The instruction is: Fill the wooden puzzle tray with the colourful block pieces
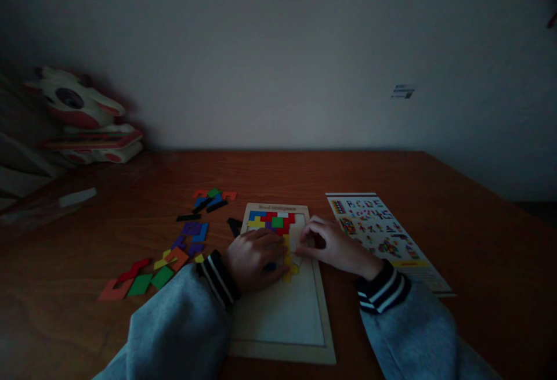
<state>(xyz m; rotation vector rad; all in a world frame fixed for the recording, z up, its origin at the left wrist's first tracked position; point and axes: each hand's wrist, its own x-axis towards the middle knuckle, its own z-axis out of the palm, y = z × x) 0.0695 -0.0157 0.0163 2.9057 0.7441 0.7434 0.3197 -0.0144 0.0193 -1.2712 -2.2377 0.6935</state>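
Note:
A wooden puzzle board (278,322) lies before me, its upper part filled with coloured block pieces (277,222) in red, green, blue, yellow and purple. My left hand (255,258) rests over the board's left middle with fingers stretched across the pieces, a dark blue piece (270,267) showing beneath them. At the board's right edge, my right hand (333,245) pinches a pale puzzle piece (295,236) between thumb and fingers. Yellow pieces (287,270) sit between the two hands. My left hand hides part of the board.
Loose coloured pieces (163,277) are scattered left of the board, with black ones (216,206) farther back. A printed pattern sheet (383,232) lies to the right. A cow-shaped toy (93,119) stands at the back left near the wall.

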